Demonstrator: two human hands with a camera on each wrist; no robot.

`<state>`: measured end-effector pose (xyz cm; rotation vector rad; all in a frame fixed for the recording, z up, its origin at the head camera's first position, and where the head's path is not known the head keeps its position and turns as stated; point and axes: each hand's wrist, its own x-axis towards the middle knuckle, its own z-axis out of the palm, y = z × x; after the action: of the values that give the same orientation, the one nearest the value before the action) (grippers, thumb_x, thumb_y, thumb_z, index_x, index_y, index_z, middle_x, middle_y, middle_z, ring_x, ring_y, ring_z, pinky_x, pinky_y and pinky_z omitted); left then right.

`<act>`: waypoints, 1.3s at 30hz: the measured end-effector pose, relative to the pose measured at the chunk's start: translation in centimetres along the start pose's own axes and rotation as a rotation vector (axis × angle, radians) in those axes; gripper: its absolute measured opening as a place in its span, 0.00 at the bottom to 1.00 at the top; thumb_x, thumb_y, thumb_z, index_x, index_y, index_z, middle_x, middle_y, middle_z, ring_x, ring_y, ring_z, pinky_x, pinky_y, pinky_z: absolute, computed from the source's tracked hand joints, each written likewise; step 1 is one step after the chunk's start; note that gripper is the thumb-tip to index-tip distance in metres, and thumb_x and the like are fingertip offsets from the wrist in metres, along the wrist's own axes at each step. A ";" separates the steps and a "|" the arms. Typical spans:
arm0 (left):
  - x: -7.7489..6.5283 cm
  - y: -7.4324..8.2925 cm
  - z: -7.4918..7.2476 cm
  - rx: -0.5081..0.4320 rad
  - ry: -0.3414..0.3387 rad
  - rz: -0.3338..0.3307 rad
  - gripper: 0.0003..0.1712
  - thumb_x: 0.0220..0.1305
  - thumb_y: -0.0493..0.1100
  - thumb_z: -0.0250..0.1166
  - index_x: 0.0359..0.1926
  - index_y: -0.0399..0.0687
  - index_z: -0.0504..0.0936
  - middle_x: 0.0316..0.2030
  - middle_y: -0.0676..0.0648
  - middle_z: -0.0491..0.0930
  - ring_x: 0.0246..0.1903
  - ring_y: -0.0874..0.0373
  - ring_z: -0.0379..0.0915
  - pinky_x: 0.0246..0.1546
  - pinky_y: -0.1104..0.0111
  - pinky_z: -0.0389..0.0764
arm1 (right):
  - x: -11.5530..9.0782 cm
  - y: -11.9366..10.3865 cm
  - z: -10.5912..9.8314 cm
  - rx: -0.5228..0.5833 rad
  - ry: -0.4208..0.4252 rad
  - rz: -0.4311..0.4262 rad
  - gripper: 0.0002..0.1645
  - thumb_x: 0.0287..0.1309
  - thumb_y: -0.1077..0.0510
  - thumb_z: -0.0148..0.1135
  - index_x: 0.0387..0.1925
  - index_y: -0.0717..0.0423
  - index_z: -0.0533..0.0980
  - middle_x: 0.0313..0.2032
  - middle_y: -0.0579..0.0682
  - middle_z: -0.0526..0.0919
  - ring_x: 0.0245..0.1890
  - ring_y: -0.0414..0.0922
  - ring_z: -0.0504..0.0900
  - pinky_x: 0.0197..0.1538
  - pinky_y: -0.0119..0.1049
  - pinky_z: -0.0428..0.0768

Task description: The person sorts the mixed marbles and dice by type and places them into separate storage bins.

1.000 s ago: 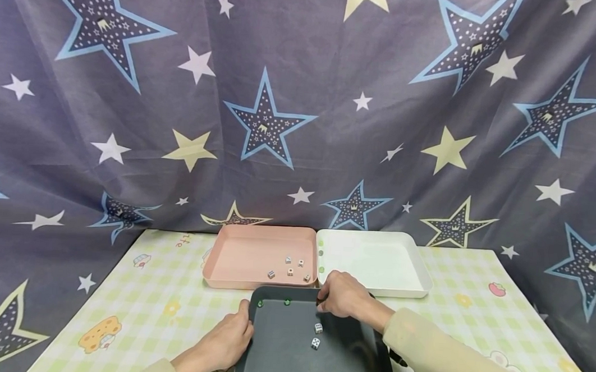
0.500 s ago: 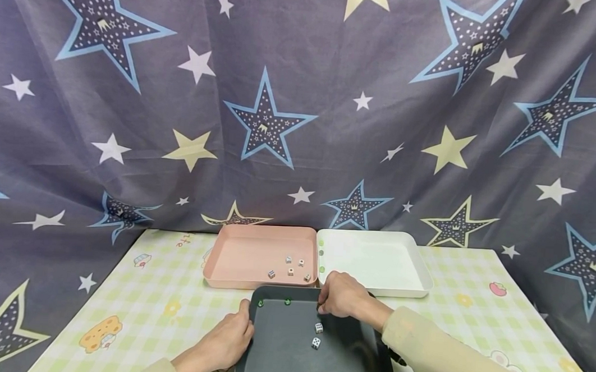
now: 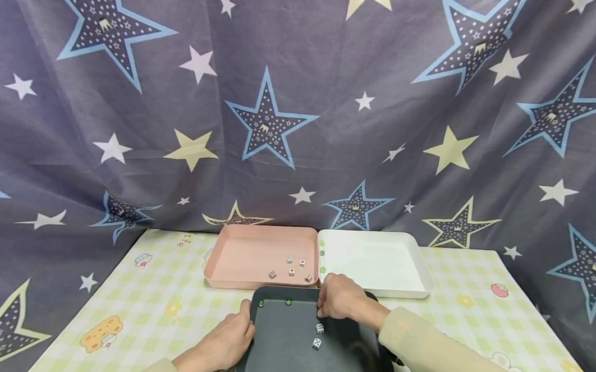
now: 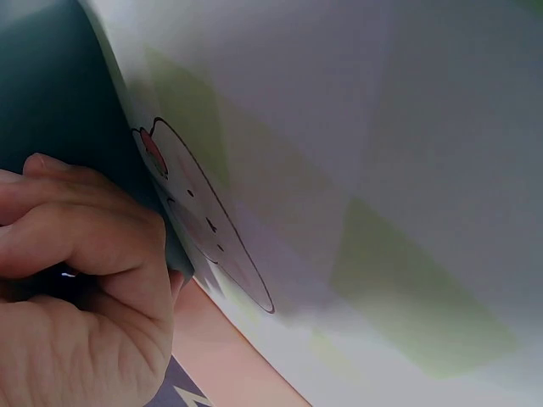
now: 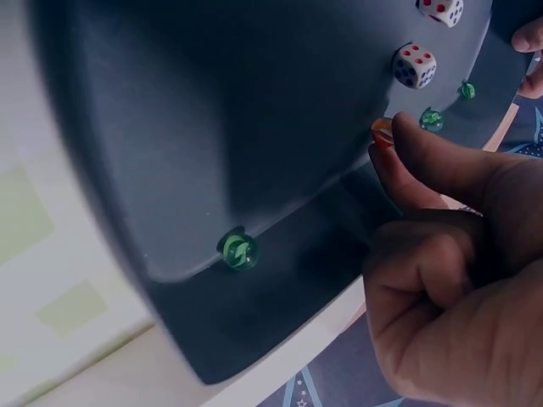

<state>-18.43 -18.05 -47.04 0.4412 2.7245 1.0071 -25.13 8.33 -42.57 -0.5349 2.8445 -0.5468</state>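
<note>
My left hand (image 3: 224, 339) grips the left rim of a dark grey tray (image 3: 278, 370); the left wrist view shows its curled fingers (image 4: 85, 229) at the tray's edge. Over the tray's far side, my right hand (image 3: 342, 298) pinches an orange marble (image 5: 382, 131) between thumb and forefinger. That marble is hidden in the head view. Two white dice (image 3: 319, 336) lie on the tray floor just in front of the right hand. Green marbles rest along the far edge, one at the left corner (image 3: 261, 304), one beside it (image 3: 288, 302), and another green marble (image 5: 238, 249) behind the right hand.
Behind the dark tray stand a pink tray (image 3: 254, 245) with several dice in it and a white tray (image 3: 390, 258) with greenish marbles along its left wall. A checked cloth (image 3: 135, 301) covers the table. A star-patterned curtain (image 3: 301, 124) hangs behind.
</note>
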 end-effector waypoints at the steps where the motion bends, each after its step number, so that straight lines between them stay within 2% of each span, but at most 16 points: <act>1: 0.0 0.0 0.0 0.004 0.004 0.003 0.06 0.80 0.32 0.47 0.52 0.34 0.65 0.22 0.48 0.73 0.22 0.59 0.74 0.22 0.64 0.78 | 0.0 0.0 0.0 -0.002 0.001 0.000 0.14 0.47 0.62 0.85 0.20 0.48 0.84 0.17 0.38 0.80 0.21 0.39 0.76 0.26 0.35 0.78; 13: 0.1 0.0 0.0 -0.008 -0.003 -0.005 0.07 0.80 0.32 0.46 0.54 0.34 0.64 0.22 0.48 0.73 0.21 0.59 0.75 0.21 0.65 0.78 | 0.1 0.2 0.0 -0.020 -0.027 0.012 0.13 0.50 0.61 0.84 0.19 0.48 0.85 0.17 0.38 0.79 0.20 0.38 0.76 0.26 0.34 0.78; 19: 0.1 0.1 0.1 -0.016 -0.009 -0.002 0.07 0.80 0.32 0.46 0.54 0.33 0.64 0.22 0.48 0.73 0.20 0.59 0.75 0.19 0.65 0.78 | 0.0 0.3 -0.4 0.006 -0.030 0.010 0.14 0.50 0.61 0.84 0.18 0.49 0.84 0.17 0.39 0.79 0.20 0.39 0.76 0.26 0.34 0.77; 23: 0.0 0.0 0.0 -0.004 -0.002 0.008 0.07 0.80 0.32 0.46 0.54 0.33 0.64 0.22 0.48 0.73 0.21 0.59 0.74 0.21 0.66 0.78 | 0.1 0.3 -0.8 0.027 -0.022 0.003 0.16 0.48 0.62 0.84 0.17 0.48 0.83 0.16 0.39 0.80 0.21 0.40 0.76 0.26 0.35 0.77; 29: 0.0 0.1 0.1 -0.020 -0.014 0.000 0.08 0.80 0.32 0.45 0.54 0.33 0.64 0.22 0.48 0.74 0.19 0.59 0.75 0.18 0.66 0.77 | 0.3 0.5 -1.4 0.035 -0.003 0.020 0.16 0.48 0.60 0.85 0.16 0.47 0.83 0.17 0.38 0.80 0.23 0.40 0.76 0.29 0.36 0.79; 35: 0.0 0.3 0.0 0.017 0.011 0.007 0.07 0.79 0.32 0.47 0.53 0.33 0.65 0.21 0.48 0.73 0.21 0.59 0.74 0.23 0.64 0.78 | 0.2 0.6 -2.1 0.036 0.014 0.037 0.17 0.49 0.59 0.85 0.15 0.48 0.82 0.18 0.39 0.80 0.24 0.40 0.76 0.31 0.36 0.79; 39: -0.1 0.3 0.0 -0.009 0.005 0.005 0.07 0.80 0.32 0.46 0.53 0.33 0.65 0.21 0.48 0.73 0.20 0.58 0.74 0.20 0.64 0.77 | 0.2 0.8 -2.3 0.044 0.016 0.046 0.18 0.50 0.59 0.84 0.14 0.48 0.82 0.17 0.39 0.80 0.24 0.41 0.75 0.32 0.35 0.78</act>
<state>-18.27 -17.86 -46.77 0.4447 2.7234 1.0218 -26.16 9.68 -40.77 -0.4577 2.8445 -0.6070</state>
